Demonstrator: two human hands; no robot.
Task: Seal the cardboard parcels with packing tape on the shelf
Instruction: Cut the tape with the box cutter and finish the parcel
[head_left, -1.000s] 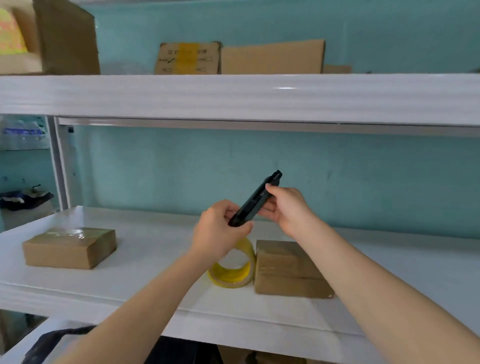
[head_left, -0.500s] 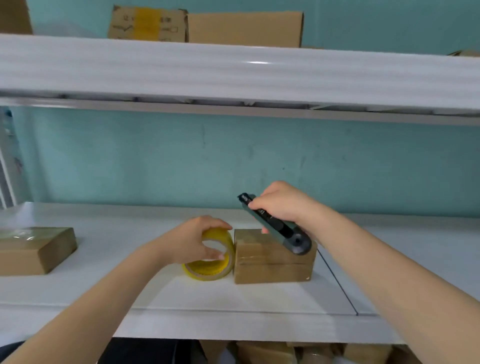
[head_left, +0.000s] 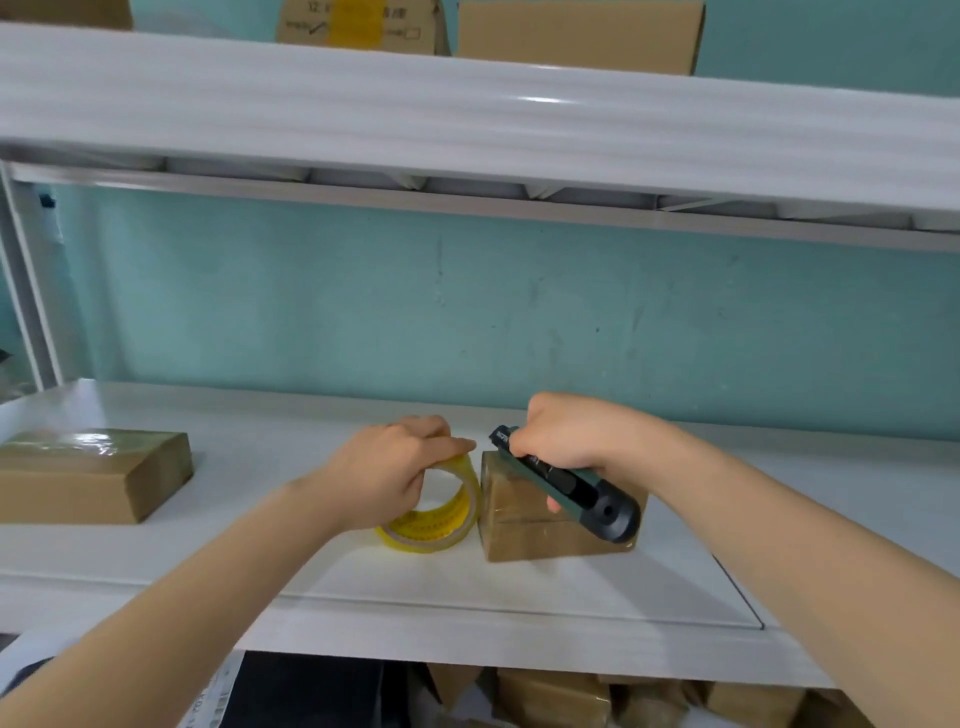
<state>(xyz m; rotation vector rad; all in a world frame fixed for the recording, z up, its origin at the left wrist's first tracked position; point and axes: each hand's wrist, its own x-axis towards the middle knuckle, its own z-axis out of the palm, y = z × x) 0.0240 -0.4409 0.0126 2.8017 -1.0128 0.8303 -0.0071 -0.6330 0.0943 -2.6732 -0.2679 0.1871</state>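
Observation:
A small cardboard parcel (head_left: 530, 525) stands on the white shelf (head_left: 467, 592), near its middle. A yellow roll of packing tape (head_left: 436, 525) stands on edge, touching the parcel's left side. My left hand (head_left: 389, 467) grips the top of the roll. My right hand (head_left: 571, 436) holds a dark green utility knife (head_left: 576, 491) over the parcel's top, its tip pointing at the roll and its butt end toward me. No blade is visible. A second parcel (head_left: 88, 478), with shiny tape on top, lies at the shelf's left end.
An upper shelf (head_left: 467, 119) overhangs close above and carries cardboard boxes (head_left: 576, 34). A teal wall (head_left: 467, 312) closes the back. More brown parcels (head_left: 597, 696) lie below the shelf's front edge. A white upright post (head_left: 26, 280) stands at left.
My left hand let go of the knife and came down onto the tape roll. My right hand turned the knife over and lowered it to the parcel's top. The view shifted right and down.

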